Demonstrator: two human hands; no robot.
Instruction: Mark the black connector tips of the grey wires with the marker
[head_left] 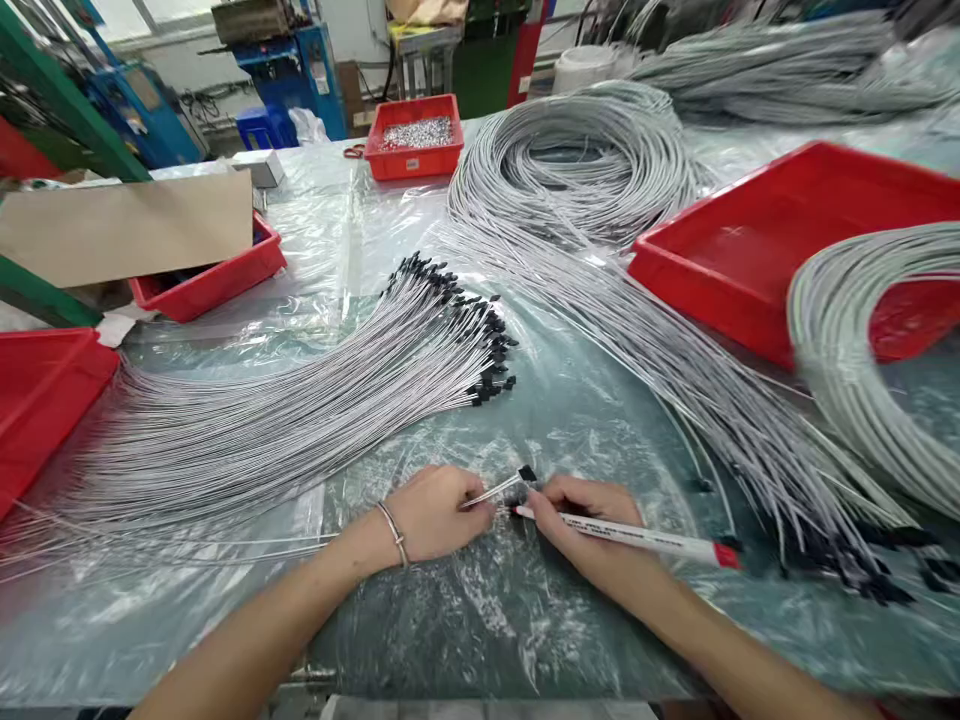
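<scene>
My left hand [442,510], with a bracelet at the wrist, is closed around thin white wires [491,492] near the front middle of the table. The wires end in a small black connector [527,474] between my two hands. My right hand [589,520] holds a white marker pen [645,537] with a red end, its tip pointing left towards the wires. My right fingertips are close to the connector; whether they touch it is unclear. Behind my left hand lies a wide bundle of grey wires [300,400] with black connectors [491,350] at its right end.
Coiled grey cable [577,160] and a long wire bundle [675,370] stretch across the right side. A large red bin [750,210] stands behind another coil [832,320]. A red tray [415,163] of small metal parts sits at the back. More red bins [45,390] are at left.
</scene>
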